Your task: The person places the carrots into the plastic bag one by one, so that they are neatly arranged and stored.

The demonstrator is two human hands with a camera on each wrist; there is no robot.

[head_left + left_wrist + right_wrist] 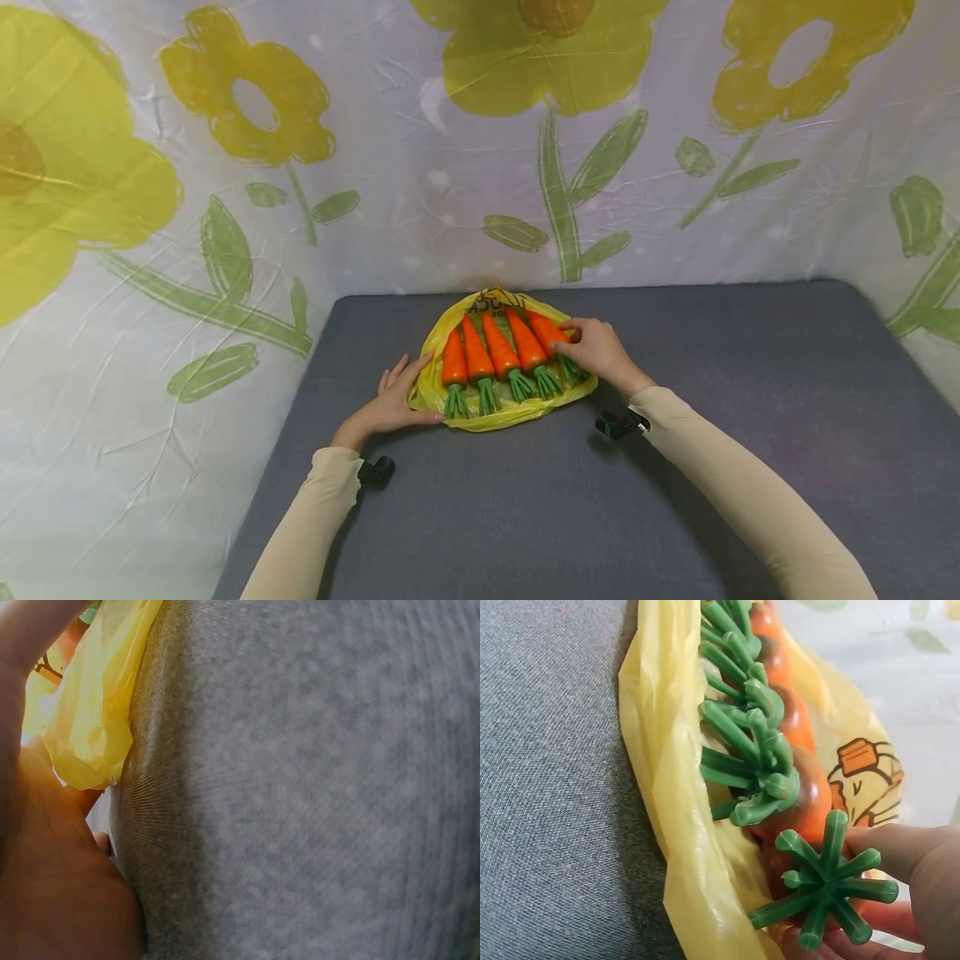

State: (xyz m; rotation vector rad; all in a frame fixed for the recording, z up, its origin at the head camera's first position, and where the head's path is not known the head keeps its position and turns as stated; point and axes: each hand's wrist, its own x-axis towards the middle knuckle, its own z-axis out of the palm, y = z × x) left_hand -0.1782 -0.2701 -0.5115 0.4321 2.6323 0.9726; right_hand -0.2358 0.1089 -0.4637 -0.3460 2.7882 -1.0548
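Note:
Several toy carrots (pixel 501 347) with green plastic tops lie side by side in a yellow plastic bag (pixel 480 422), tops toward the person. My right hand (pixel 597 350) grips the rightmost carrot (pixel 546 330) between thumb and fingers. In the right wrist view its green top (pixel 826 885) points at the camera, and the other carrots (pixel 806 787) run in a row beyond it. At the bag's left side, my left hand (pixel 386 408) rests with fingers spread and thumb along the near rim. The left wrist view has a fold of the yellow bag (pixel 94 712) between thumb and palm.
The bag lies toward the far edge of a grey cloth-covered table (pixel 510 517). Behind it hangs a pale curtain (pixel 420 208) printed with yellow flowers. Dark lettering (pixel 487 305) and a cartoon print (pixel 866 780) mark the bag. Each wrist wears a small black camera (pixel 377 472).

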